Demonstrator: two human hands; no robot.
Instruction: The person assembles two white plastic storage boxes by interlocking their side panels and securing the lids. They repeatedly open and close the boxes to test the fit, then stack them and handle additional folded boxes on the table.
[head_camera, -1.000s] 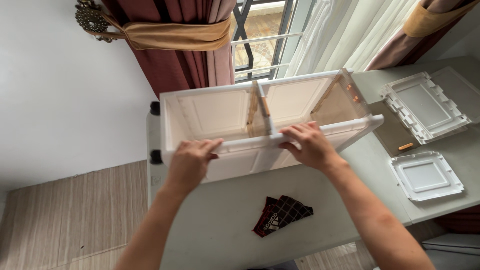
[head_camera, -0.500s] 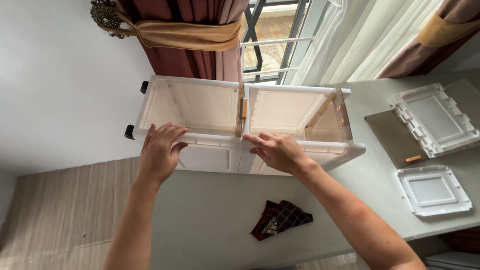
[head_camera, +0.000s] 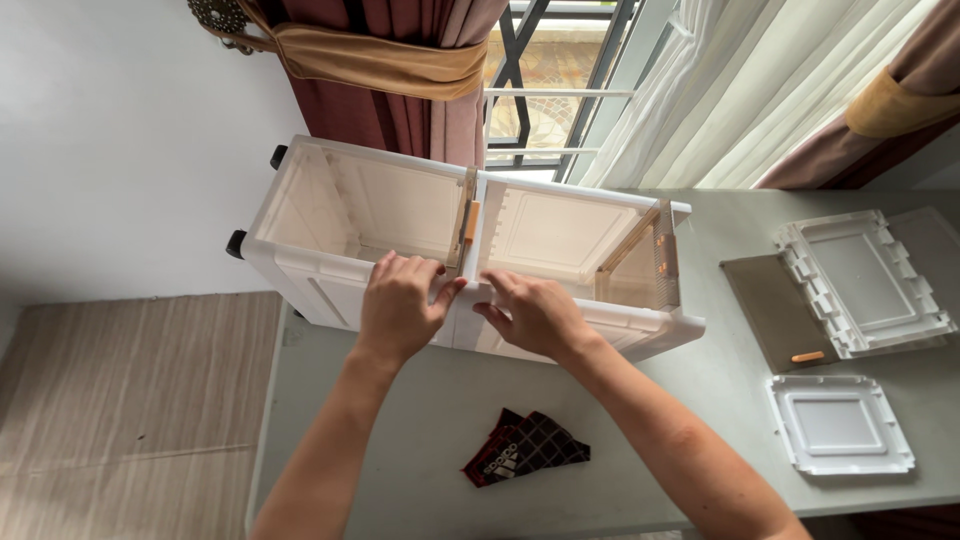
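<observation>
Two hands sit close together at the middle of the near rim of the white bin (head_camera: 330, 215), a plastic box with two open compartments that lies on its side across the far left corner of the grey table (head_camera: 400, 400), its black wheels (head_camera: 236, 244) sticking out past the table edge toward the wall. A second ago the hands were spread wide along that rim and the bin stood steeper; since then it has swung round and settled lower, and both hands have slid inward to the central divider (head_camera: 462, 225). To me that reads as the turning being over and the attention going to the join in the middle.

Left hand (head_camera: 400, 305): arm reaching up from the bottom edge, wrist straight, palm down, fingers curled over the rim, thumb pressed against the divider's near end. It grips the rim rather than lying slack.

Right hand (head_camera: 530, 312): forearm coming in at a slant from the lower right, fingers bent and pressed on the rim just right of the divider, thumb tucked toward the left hand. The two hands nearly touch.

Below them a dark checked cloth (head_camera: 525, 448) lies loose on the table. Further right, well apart from the bin, rest a brown panel (head_camera: 765, 310), a large white lid (head_camera: 860, 280) overlapping it, and a smaller white lid (head_camera: 838, 425).
</observation>
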